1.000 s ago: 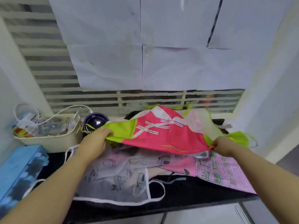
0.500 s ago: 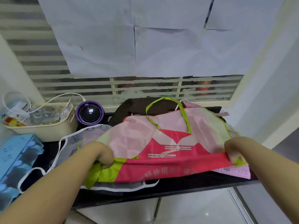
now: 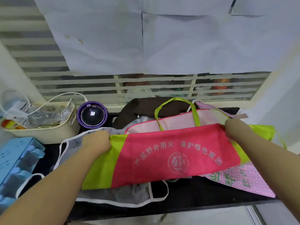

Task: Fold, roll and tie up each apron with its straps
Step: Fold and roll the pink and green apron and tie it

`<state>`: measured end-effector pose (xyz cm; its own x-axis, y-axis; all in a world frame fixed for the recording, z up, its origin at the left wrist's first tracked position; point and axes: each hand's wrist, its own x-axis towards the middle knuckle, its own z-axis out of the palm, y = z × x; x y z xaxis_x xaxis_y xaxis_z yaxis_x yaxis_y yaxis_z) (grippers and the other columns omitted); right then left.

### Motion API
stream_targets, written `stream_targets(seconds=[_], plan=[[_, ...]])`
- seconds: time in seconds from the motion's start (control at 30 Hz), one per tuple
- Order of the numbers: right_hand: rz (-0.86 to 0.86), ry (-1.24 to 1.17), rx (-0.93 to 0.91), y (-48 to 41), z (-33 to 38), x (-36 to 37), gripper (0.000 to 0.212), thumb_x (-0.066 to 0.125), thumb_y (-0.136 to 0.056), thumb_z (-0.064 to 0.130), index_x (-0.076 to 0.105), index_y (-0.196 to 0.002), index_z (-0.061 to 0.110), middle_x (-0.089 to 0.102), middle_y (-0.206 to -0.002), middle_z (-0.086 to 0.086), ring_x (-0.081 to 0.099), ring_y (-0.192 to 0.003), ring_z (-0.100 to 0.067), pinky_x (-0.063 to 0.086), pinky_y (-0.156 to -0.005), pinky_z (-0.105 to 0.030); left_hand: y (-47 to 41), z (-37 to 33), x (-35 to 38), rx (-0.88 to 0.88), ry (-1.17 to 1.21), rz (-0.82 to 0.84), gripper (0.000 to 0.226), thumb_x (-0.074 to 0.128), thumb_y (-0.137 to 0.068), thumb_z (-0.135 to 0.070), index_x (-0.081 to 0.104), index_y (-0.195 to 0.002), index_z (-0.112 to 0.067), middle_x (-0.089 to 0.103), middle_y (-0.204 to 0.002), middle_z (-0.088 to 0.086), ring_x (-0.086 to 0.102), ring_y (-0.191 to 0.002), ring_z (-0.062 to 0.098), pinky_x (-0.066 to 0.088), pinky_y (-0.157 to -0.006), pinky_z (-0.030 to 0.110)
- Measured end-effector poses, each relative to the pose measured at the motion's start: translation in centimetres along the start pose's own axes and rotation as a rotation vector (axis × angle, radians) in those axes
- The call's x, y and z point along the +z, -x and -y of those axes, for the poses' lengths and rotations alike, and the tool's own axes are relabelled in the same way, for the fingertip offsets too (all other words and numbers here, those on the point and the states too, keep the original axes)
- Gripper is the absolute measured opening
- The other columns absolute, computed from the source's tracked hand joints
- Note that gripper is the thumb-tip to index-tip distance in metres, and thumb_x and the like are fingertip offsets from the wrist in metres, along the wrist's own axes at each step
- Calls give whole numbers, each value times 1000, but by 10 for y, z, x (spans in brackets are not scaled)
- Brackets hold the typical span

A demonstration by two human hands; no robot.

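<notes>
Left hand [image 3: 95, 143] and right hand [image 3: 235, 130], fingers curled, grip the pink apron [image 3: 175, 155] at its folded edge; rolling, tying and the white apron [image 3: 123, 195] beneath look not yet done.

One view only: wide-angle head camera, faces forward and down along both forearms. Close in: left hand [image 3: 95, 143], right hand [image 3: 235, 130] and the apron [image 3: 170, 156] between them fill mid-frame; window [image 3: 154, 85] beyond the hands.

1 s ago apron [image 3: 170, 153] was up in the air; now it's down on counter [image 3: 194, 192], front hem folded back over bib, printed side up. L hand [image 3: 97, 142] & R hand [image 3: 235, 129] moved w/ hem toward back edge.
</notes>
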<state>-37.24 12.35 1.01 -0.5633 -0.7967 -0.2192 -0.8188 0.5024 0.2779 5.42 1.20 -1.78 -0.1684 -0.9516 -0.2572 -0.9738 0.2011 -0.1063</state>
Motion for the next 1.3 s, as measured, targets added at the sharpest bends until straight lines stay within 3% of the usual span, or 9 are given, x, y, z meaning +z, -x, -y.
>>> stream_targets(seconds=[0.27,0.43,0.6,0.7,0.8,0.87,1.07,1.2,1.3], plan=[[-187,-341,-8,-47,46,16,22,49,-87,3,64,-102,5,64,-107,-22,61,-102,-38,49,-80,-39,-21,15,35,-98,-25,114,30,45,-90,-14,61,-115,-17,65,-112,4,62,-103,22,49,-84,33],[-87,-235,-32,-54,68,21,37,53,-89,17,57,-126,15,55,-122,-15,55,-113,-34,46,-88,-39,-25,11,35,14,-141,159,31,47,-89,-17,61,-116,-23,60,-117,0,59,-107,20,47,-84,31],[-296,-280,-275,-46,105,3,39,63,-81,23,64,-119,15,58,-113,-15,53,-105,-37,43,-86,-42,-55,-27,21,191,457,61,22,45,-90,-11,54,-106,-25,55,-112,-3,55,-108,20,43,-86,31],[-109,-624,-406,-33,150,-13,35,63,-85,33,68,-113,12,65,-114,-11,57,-110,-32,45,-92,-39,-66,-37,28,155,830,219,18,50,-95,-21,50,-112,-24,57,-108,-7,56,-101,14,45,-86,30],[203,-693,-452,-28,193,-14,36,61,-87,48,66,-95,12,67,-94,-4,60,-96,-25,44,-75,-32,-67,-35,36,239,893,308,13,61,-91,-34,56,-102,-29,63,-100,-7,60,-91,6,47,-85,26],[276,-742,-463,-28,208,-13,31,63,-88,36,58,-74,9,60,-74,-7,58,-77,-25,39,-63,-32,-66,-34,33,326,1016,330,6,65,-90,-27,62,-92,-22,64,-84,-6,58,-74,0,46,-77,23],[12,-1202,-719,-7,220,-78,24,54,-95,19,64,-73,18,64,-74,1,51,-61,0,43,-62,-23,-56,-41,-5,552,963,5,10,58,-91,-29,61,-85,-21,63,-78,1,51,-67,5,45,-68,35],[329,-1009,-924,2,235,-102,24,53,-96,34,68,-98,16,63,-82,21,58,-74,1,46,-73,-18,-54,-43,-18,660,726,-218,24,48,-84,-31,59,-105,-31,67,-100,-7,62,-89,11,51,-75,33],[308,-600,-927,-19,230,-77,34,62,-84,54,57,-87,20,53,-83,13,50,-74,-8,39,-70,-25,-59,-27,-13,501,742,-93,11,58,-90,-36,61,-99,-31,64,-93,-10,60,-83,5,48,-76,23]])
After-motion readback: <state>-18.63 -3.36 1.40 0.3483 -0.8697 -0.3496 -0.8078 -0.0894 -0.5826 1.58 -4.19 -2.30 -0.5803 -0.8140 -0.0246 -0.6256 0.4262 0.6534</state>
